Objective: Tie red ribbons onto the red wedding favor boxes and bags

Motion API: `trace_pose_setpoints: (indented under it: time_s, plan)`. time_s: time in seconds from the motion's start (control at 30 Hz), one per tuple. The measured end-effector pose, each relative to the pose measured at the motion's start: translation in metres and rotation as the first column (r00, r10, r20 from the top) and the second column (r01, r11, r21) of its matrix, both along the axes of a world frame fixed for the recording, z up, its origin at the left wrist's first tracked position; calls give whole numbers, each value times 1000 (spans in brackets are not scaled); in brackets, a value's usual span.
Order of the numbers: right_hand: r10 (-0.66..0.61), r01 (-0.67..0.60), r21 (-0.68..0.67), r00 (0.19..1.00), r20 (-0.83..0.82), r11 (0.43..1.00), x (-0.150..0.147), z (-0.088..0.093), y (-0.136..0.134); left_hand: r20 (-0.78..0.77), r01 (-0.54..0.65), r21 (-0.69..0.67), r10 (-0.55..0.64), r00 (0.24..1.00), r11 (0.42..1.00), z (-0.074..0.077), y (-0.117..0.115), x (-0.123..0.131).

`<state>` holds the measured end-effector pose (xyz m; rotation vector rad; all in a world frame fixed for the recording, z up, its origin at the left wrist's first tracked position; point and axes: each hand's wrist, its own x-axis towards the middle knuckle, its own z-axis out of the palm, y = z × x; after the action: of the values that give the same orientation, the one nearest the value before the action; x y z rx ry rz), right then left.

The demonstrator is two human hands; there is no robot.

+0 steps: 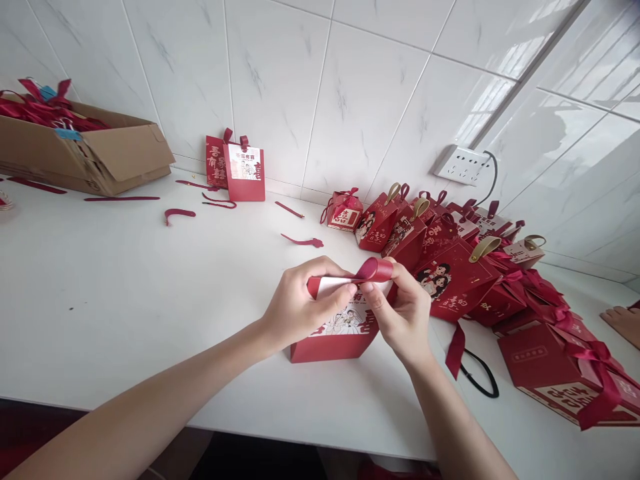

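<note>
A red gift box (327,349) with a white printed panel stands upright on the white table in front of me. A dark red strap (376,269) curves in a loop above its top edge. My left hand (305,303) pinches the top of the box, thumb on the front and fingers behind. My right hand (405,310) pinches the strap where it meets the top edge, its thumb close to the left one. The strap's ends are hidden by my fingers.
Many finished red boxes (457,280) crowd the right side. Two red boxes (245,175) stand by the wall. A cardboard box (130,153) of ribbons sits at left. Loose straps (123,198) and a black loop (487,377) lie about. Another person's hand (623,323) shows at right.
</note>
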<state>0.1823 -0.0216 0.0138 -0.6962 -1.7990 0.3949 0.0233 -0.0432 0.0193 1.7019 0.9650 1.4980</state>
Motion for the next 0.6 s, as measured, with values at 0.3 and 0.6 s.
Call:
trace_pose_setpoints:
  time_s: [0.3,0.6]
  plan:
    - [30,-29,-52,1000,11,998,-3,2,-3,-52,44,-67,-48,997,997,29,2,-12]
    - [24,-23,-75,1000,9,997,-2,2,-3,-230,-113,60,124,965,992,34,-9,-3]
